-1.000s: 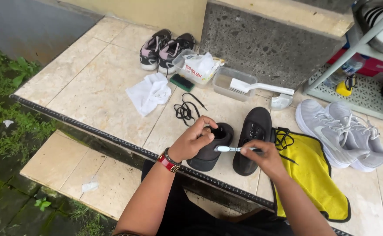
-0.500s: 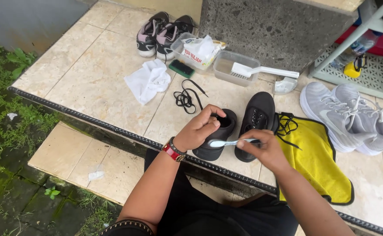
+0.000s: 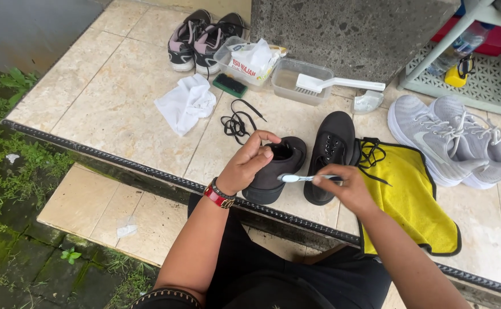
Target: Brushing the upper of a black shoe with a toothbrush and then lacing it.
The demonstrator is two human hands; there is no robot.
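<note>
My left hand grips the heel of a black shoe that stands on the tiled ledge. My right hand holds a white toothbrush, with its head against the side of that shoe. A second black shoe lies just to the right, partly behind my right hand. Loose black laces lie on the tiles beyond the held shoe.
A yellow cloth with black laces on it lies to the right, next to a grey sneaker pair. Farther back are a white rag, a clear tub with a white brush, another tub, and grey-pink sneakers. A step drops below the ledge.
The view shifted slightly lower. My hands stay on the shoe and toothbrush, and the brush has moved a little along the shoe's side.
</note>
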